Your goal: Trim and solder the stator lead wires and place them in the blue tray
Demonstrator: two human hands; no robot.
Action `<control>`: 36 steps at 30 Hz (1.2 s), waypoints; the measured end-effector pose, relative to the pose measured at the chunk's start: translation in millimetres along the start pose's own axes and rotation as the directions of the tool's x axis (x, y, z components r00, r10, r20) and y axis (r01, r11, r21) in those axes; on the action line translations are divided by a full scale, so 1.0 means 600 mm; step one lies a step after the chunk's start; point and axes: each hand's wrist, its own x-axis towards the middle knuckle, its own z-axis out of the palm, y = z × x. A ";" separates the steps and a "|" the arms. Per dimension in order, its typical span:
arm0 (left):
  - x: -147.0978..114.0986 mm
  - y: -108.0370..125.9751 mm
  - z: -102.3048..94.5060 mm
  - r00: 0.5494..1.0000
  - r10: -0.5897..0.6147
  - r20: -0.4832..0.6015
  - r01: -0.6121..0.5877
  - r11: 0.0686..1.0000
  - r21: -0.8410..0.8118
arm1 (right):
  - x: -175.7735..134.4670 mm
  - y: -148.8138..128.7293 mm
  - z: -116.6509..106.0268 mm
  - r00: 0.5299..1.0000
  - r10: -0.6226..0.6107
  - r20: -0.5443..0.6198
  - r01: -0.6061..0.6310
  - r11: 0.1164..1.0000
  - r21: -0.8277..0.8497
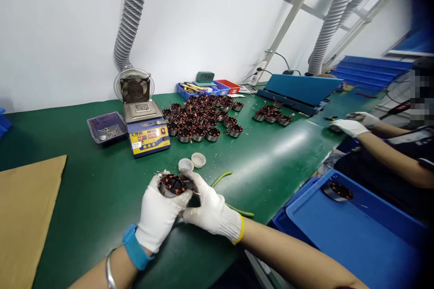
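Note:
A motor stator (173,184) with copper windings and a metal rim is gripped in my gloved left hand (159,212), tilted so its open face shows. My gloved right hand (208,205) curls around the stator's right side, its fingertips at the rim and loose wires. What lies between its thumb and fingers is partly hidden. Green-handled pliers (222,178) lie behind and under my right hand, their jaws hidden. Just beyond my hands stand two small round white dishes (198,160).
Many stators (200,117) cluster on the green bench. A soldering pot (149,137), purple tray (107,128) and fume duct (134,13) stand behind. Cardboard (30,216) lies left. At right, a blue bin (356,230) holds one stator; beyond it are a co-worker's gloved hands (351,127).

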 end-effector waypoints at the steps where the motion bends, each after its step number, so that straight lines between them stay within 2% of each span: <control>1: 0.000 -0.001 0.000 1.000 -0.009 0.001 0.009 1.000 -0.001 | 0.001 0.002 0.001 1.000 -0.003 0.006 0.003 1.000 0.015; 13: -0.002 -0.009 0.001 0.998 -0.042 0.051 0.045 0.997 -0.064 | 0.008 0.036 0.026 0.994 -0.091 0.068 0.068 0.955 0.290; 15: -0.002 -0.010 0.002 0.998 -0.041 0.056 0.045 0.996 -0.072 | 0.008 0.035 0.023 0.991 -0.128 0.031 0.117 0.966 0.229; 17: -0.002 -0.013 0.004 0.998 -0.034 0.054 0.039 0.995 -0.087 | 0.008 0.032 0.017 0.977 -0.214 -0.021 0.215 0.972 0.098; 19: -0.001 -0.018 0.004 0.998 -0.006 0.055 0.012 0.995 -0.103 | 0.009 0.027 0.010 0.925 -0.377 -0.052 0.377 0.926 -0.023; 21: -0.002 -0.023 0.004 0.995 0.063 0.078 -0.053 0.990 -0.132 | 0.010 0.024 0.005 0.832 -0.550 -0.065 0.542 0.833 -0.108; 23: -0.003 -0.028 0.004 0.980 0.154 0.123 -0.131 0.975 -0.178 | 0.010 0.024 0.001 0.742 -0.665 -0.085 0.641 0.740 -0.203; 25: -0.005 -0.029 0.003 0.956 0.237 0.175 -0.195 0.954 -0.229 | 0.008 0.028 -0.001 0.681 -0.727 -0.088 0.676 0.671 -0.304; 30: -0.014 -0.011 0.007 0.876 0.398 0.272 -0.309 0.896 -0.318 | -0.002 0.034 -0.007 0.585 -0.809 -0.060 0.711 0.547 -0.442; 36: -0.022 -0.004 0.007 0.850 0.424 0.311 -0.347 0.897 -0.275 | -0.003 0.029 -0.014 0.481 -0.876 -0.035 0.770 0.442 -0.461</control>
